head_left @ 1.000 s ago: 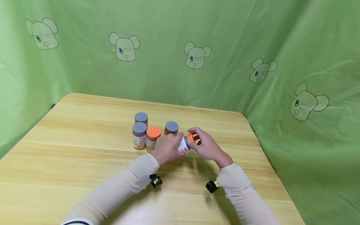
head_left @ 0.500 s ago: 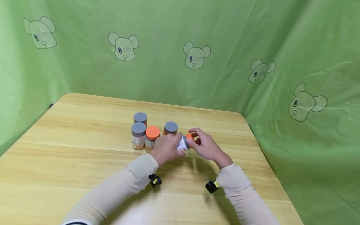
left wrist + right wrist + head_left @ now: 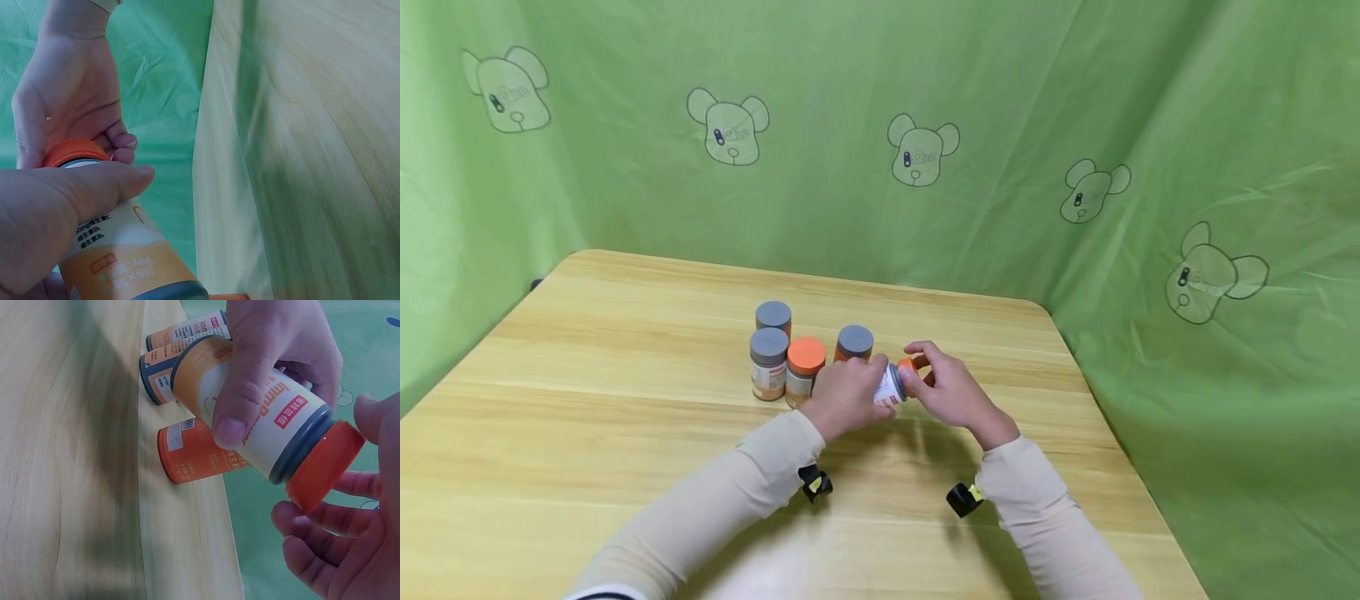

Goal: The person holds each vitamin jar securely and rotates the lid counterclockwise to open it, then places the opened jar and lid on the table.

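A supplement bottle point(image 3: 269, 419) with a white and orange label lies tilted in my left hand point(image 3: 847, 390), held above the table. My left thumb point(image 3: 240, 409) presses across its label. An orange lid point(image 3: 326, 465) sits on the grey neck, pointing right. Around that lid my right hand point(image 3: 952, 390) has its thumb and bent fingers point(image 3: 312, 531); the fingertips lie at the lid's lower edge. Just left of my left hand stands an orange-lidded bottle point(image 3: 807, 357). Behind it, a grey-lidded orange bottle point(image 3: 854, 342) is partly hidden.
Two grey-lidded bottles, one in front point(image 3: 769, 364) and one behind point(image 3: 773, 317), stand upright at the left of the group. The wooden table point(image 3: 625, 400) meets a green curtain point(image 3: 820, 192) at its back and sides. A small black camera point(image 3: 964, 499) hangs at my right wrist.
The fingers of my right hand shift slightly at the orange lid. My left hand and the bottle stay almost in place; the whole view drifts a little.
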`<state>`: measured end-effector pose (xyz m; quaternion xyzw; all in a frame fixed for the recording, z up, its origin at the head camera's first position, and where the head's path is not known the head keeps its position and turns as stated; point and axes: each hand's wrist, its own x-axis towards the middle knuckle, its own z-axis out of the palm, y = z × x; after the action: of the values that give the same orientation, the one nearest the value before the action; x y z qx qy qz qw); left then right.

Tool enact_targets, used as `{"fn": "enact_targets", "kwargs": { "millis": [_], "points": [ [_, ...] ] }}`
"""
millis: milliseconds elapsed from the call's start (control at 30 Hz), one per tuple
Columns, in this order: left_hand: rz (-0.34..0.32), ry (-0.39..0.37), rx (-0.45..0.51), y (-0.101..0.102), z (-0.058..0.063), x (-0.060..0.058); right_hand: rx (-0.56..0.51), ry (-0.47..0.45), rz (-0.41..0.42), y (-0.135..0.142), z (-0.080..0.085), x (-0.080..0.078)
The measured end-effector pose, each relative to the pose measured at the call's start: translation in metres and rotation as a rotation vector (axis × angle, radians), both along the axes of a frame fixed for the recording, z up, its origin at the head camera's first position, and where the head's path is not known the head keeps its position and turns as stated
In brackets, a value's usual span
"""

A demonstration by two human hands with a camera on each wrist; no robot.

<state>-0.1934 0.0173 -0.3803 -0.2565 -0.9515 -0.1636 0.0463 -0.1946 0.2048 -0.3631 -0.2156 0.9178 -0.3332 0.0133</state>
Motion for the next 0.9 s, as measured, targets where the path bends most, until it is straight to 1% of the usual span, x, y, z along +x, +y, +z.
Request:
{"fn": "enact_targets", "kwargs": {
  "millis": [133, 233, 400, 567, 700, 800, 900],
  "points": [
    [-0.001, -0.005, -0.002, 0.0002, 0.0002, 0.0002, -0.016, -0.011, 0.011, -0.0004, 0.0000, 0.0006],
    [0.007, 0.009, -0.016, -0.0002, -0.0003, 0.0004, -0.023, -0.007, 0.027, -0.0001, 0.0005, 0.0010],
    [0.009, 0.029, -0.008, -0.0009, 0.0004, 0.0013, -0.025, 0.019, 0.050, 0.0005, 0.0010, 0.0004],
    [0.000, 0.025, 0.008, -0.0010, 0.0022, 0.0016, -0.006, 0.043, 0.037, 0.0001, -0.0004, -0.0004],
    [-0.002, 0.019, 0.013, -0.0007, 0.0039, 0.0009, 0.001, 0.039, 0.013, -0.0009, 0.0007, 0.0001],
    [-0.005, 0.014, 0.013, -0.0006, 0.0042, 0.0008, -0.003, 0.024, 0.021, -0.0012, 0.0023, 0.0012],
    [-0.007, 0.010, 0.013, -0.0005, 0.0043, 0.0009, 0.002, 0.030, 0.043, -0.0005, 0.0025, 0.0019]
  ]
}}
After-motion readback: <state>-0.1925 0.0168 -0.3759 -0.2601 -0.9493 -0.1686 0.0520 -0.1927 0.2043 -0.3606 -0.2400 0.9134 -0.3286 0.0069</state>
